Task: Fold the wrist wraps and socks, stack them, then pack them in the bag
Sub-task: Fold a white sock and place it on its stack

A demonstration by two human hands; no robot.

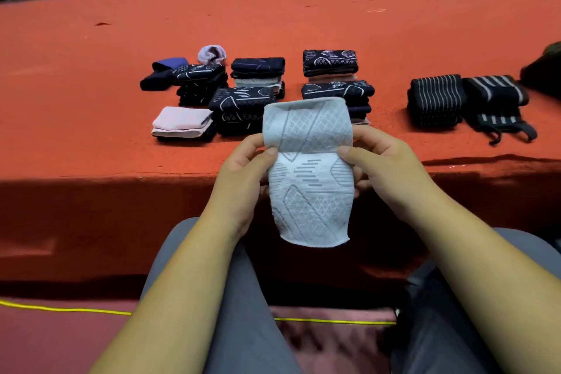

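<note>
While the pale sock [309,191] hangs before the tabletop [91,85] edge, the left hand [239,179] and right hand [391,170] pinch its sides at the bend with curled fingers [368,138]. Best, I think, to match the upper edge evenly with the lower one before pressing.

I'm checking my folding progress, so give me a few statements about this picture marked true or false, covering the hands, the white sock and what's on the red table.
1. The left hand and the right hand both pinch the white sock. True.
2. The white sock lies flat on the red table. False: it is held up in front of the red table, its upper part folded over.
3. The striped wrist wraps sit to the right of the dark sock stacks. True.
4. The dark sock stacks rest on the person's lap. False: they sit on the table.
</note>
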